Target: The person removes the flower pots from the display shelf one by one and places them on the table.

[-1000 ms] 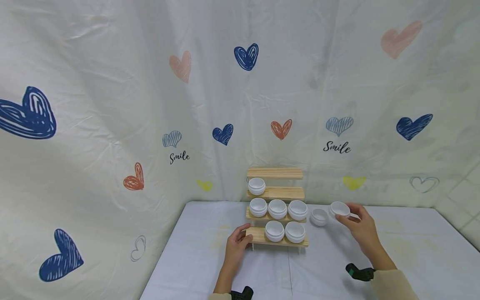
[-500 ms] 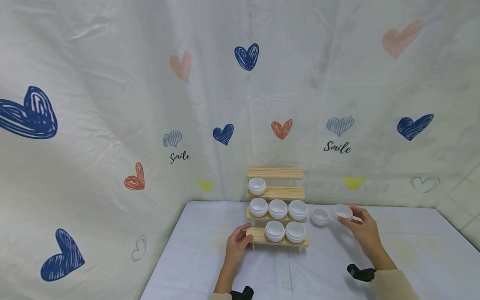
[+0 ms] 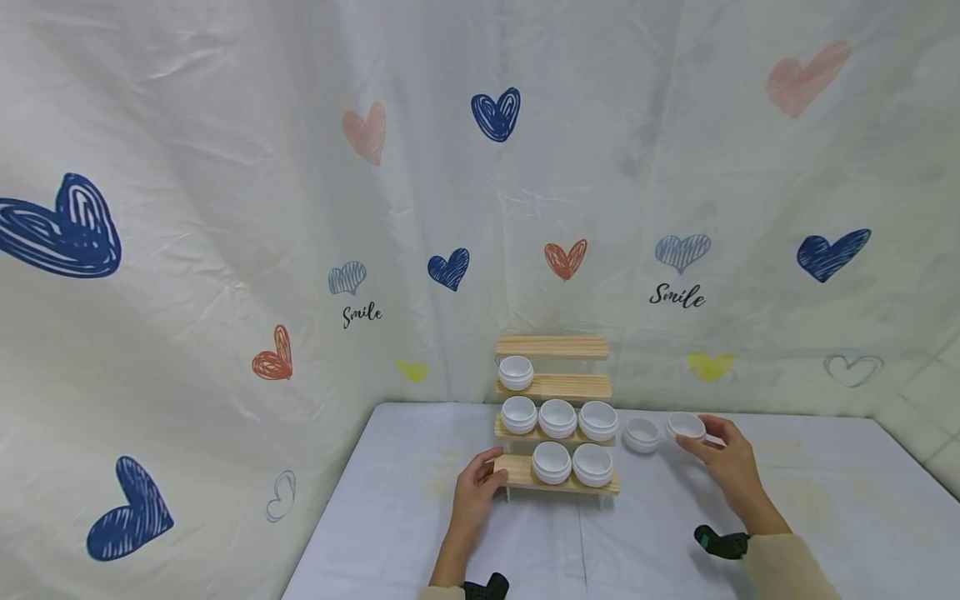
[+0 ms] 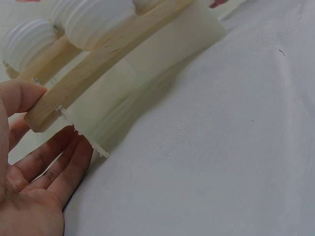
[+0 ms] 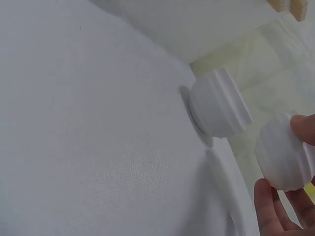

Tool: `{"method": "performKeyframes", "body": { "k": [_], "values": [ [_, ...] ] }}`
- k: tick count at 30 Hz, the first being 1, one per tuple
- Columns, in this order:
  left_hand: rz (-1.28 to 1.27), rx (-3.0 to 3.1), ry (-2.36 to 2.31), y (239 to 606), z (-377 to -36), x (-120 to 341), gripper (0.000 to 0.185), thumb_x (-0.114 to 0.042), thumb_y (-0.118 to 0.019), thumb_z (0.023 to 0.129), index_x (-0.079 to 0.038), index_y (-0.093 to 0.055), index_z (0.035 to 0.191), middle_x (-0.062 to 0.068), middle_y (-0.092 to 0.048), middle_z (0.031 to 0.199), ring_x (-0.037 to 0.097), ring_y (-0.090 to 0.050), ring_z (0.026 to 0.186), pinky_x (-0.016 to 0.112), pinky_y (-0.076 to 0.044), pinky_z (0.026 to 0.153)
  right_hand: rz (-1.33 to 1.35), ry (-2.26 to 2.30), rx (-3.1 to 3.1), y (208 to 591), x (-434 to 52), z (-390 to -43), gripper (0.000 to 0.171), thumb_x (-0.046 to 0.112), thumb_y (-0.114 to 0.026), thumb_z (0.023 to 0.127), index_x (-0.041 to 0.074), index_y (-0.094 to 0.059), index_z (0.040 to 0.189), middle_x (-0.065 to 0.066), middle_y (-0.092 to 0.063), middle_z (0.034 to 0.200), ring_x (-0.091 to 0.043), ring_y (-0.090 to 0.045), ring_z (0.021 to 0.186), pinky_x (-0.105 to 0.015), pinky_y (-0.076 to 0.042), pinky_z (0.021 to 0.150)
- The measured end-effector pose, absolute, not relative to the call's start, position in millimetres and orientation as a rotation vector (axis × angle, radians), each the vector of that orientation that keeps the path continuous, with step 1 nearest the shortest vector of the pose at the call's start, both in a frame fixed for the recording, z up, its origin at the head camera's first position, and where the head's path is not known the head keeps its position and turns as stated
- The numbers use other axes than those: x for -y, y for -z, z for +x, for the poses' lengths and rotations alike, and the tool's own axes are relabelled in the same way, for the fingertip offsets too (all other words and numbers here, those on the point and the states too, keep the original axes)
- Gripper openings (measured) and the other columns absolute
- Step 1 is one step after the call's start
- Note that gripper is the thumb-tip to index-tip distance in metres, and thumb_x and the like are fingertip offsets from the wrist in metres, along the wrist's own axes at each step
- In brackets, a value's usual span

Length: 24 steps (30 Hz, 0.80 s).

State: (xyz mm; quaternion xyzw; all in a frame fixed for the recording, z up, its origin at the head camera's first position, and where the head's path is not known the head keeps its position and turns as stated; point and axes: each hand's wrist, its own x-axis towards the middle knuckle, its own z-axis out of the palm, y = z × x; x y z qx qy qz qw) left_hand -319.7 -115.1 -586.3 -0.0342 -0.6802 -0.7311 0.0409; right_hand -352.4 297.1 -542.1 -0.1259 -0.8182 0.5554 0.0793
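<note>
My left hand [image 3: 472,492] grips the left end of the lowest board of a tiered wooden stand [image 3: 516,470]. In the left wrist view the thumb lies over the board's end [image 4: 44,114], with other fingers beside the clear support under it. My right hand [image 3: 726,462] pinches a small white ribbed bowl [image 3: 686,426] by its side, thumb in front. The right wrist view shows this held bowl [image 5: 283,155] above the tablecloth. Just left of it, another white bowl [image 3: 641,435] sits upright on the table, right of the stand.
Two bowls [image 3: 551,462] stand on the lowest board, three on the second [image 3: 557,417] and one at the left of the third [image 3: 516,372]. The top board [image 3: 552,347] is bare. A heart-printed curtain [image 3: 600,167] hangs behind the white-covered table [image 3: 390,500].
My right hand has moved the held bowl slightly down and to the right, then stayed nearly still. My left hand keeps its hold on the stand.
</note>
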Motion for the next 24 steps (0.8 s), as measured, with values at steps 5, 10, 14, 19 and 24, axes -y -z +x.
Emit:
{"method": "performKeyframes", "body": {
  "k": [5, 10, 14, 19, 24],
  "values": [
    [-0.115, 2.079, 2.238, 587, -320, 115, 0.043, -0.007, -0.068, 0.094, 0.0, -0.061, 0.136, 0.02, -0.07, 0.117, 0.01, -0.067, 0.095, 0.023, -0.057, 0.082, -0.395, -1.673, 2.482, 545, -299, -356, 0.084, 0.044, -0.08, 0.087, 0.005, -0.039, 0.149, -0.013, -0.047, 0.143, 0.004, -0.048, 0.093, -0.014, -0.049, 0.073],
    [-0.132, 2.07, 2.239, 586, -319, 115, 0.043, -0.008, -0.068, 0.095, 0.0, -0.061, 0.136, 0.02, -0.07, 0.117, 0.01, -0.067, 0.094, 0.025, -0.058, 0.082, -0.396, -1.666, 2.523, 548, -300, -359, 0.086, 0.045, -0.078, 0.089, 0.004, -0.036, 0.152, -0.016, -0.043, 0.15, -0.008, -0.05, 0.105, -0.012, -0.047, 0.072],
    [-0.128, 2.064, 2.243, 586, -319, 115, 0.042, -0.007, -0.068, 0.095, 0.001, -0.061, 0.136, 0.022, -0.07, 0.118, 0.011, -0.067, 0.094, 0.027, -0.059, 0.083, -0.402, -1.663, 2.54, 551, -302, -363, 0.087, 0.047, -0.076, 0.09, 0.003, -0.035, 0.153, -0.02, -0.04, 0.154, -0.025, -0.048, 0.121, -0.015, -0.045, 0.076],
    [-0.108, 2.062, 2.253, 584, -318, 114, 0.044, -0.007, -0.067, 0.095, 0.003, -0.059, 0.137, 0.023, -0.069, 0.119, 0.012, -0.067, 0.096, 0.029, -0.058, 0.084, -0.416, -1.659, 2.552, 557, -304, -365, 0.089, 0.049, -0.073, 0.091, 0.001, -0.032, 0.154, -0.026, -0.034, 0.158, -0.042, -0.042, 0.134, -0.043, -0.046, 0.097],
    [-0.106, 2.049, 2.273, 583, -318, 114, 0.044, -0.006, -0.067, 0.095, 0.003, -0.058, 0.137, 0.023, -0.069, 0.12, 0.013, -0.066, 0.097, 0.028, -0.058, 0.085, -0.425, -1.666, 2.542, 560, -303, -365, 0.089, 0.049, -0.073, 0.091, 0.001, -0.031, 0.154, -0.028, -0.033, 0.159, -0.047, -0.037, 0.141, -0.06, -0.036, 0.111]
  ]
}}
